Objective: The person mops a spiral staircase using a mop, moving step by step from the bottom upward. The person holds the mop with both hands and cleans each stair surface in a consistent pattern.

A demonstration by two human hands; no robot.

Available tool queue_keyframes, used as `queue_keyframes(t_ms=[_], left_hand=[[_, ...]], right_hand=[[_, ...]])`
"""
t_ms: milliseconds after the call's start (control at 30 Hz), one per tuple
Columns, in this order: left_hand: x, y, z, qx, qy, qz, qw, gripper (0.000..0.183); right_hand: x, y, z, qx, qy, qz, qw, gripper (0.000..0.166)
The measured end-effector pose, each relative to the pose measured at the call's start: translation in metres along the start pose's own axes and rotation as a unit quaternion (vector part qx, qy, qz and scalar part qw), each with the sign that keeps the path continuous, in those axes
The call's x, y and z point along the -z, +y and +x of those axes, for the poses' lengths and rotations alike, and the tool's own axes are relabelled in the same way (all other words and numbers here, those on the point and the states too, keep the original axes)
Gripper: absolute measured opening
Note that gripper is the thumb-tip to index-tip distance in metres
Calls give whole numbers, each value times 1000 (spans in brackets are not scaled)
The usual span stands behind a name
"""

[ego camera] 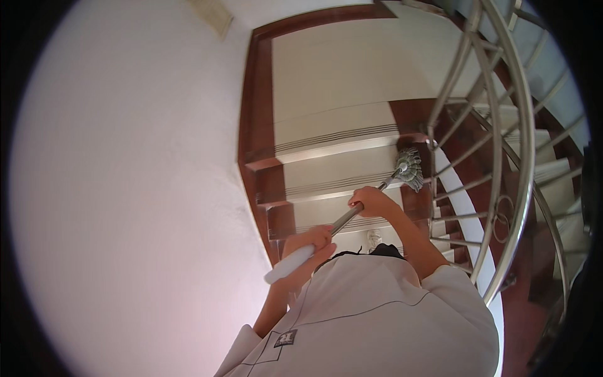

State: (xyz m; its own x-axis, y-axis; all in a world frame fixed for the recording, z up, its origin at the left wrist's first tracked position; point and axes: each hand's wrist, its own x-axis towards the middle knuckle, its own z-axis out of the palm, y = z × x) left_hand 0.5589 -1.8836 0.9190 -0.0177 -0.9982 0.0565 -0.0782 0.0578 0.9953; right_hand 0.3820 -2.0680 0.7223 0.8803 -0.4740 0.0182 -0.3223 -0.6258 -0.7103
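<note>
Both hands grip one string mop, whose metal pole (346, 220) slants across my front. My left hand (308, 242) is wrapped around it just above the pale end grip (288, 265). Farther along the pole, nearer the mop end, my right hand (377, 202) closes on it. The grey-green mop head (411, 170) lies at the right side of a stair step, on or against the dark red border (417, 200) beside the railing. Part of the pole is hidden behind my fingers.
Pale stair treads (339, 165) with dark grooved lines lead to a landing (348, 70). A white wall (132, 165) borders the left. On the right curves a metal railing (525, 141), with another flight (541, 141) beyond it. My shoe (374, 239) is on a step.
</note>
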Motion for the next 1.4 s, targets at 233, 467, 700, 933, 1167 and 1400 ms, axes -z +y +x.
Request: queue_keyframes(t_ms=[233, 467, 700, 933, 1167, 1400], left_hand=[[56, 58, -83, -83, 196, 77, 974, 30], [106, 29, -88, -46, 184, 246, 951, 26], [120, -4, -74, -44, -51, 262, 963, 28], [127, 33, -27, -80, -241, 171, 952, 25], [92, 33, 15, -167, -319, 73, 930, 25], [21, 5, 45, -142, -302, 36, 942, 27]], right_hand=[[-55, -143, 128, 197, -93, 76, 973, 6], [-168, -174, 221, 297, 23, 154, 942, 5], [-197, -155, 219, 235, -18, 201, 951, 9], [-121, -143, 163, 138, 114, 161, 971, 6], [-59, -72, 65, 23, 142, 15, 989, 11], [-16, 4, -29, -54, 160, -44, 985, 25]])
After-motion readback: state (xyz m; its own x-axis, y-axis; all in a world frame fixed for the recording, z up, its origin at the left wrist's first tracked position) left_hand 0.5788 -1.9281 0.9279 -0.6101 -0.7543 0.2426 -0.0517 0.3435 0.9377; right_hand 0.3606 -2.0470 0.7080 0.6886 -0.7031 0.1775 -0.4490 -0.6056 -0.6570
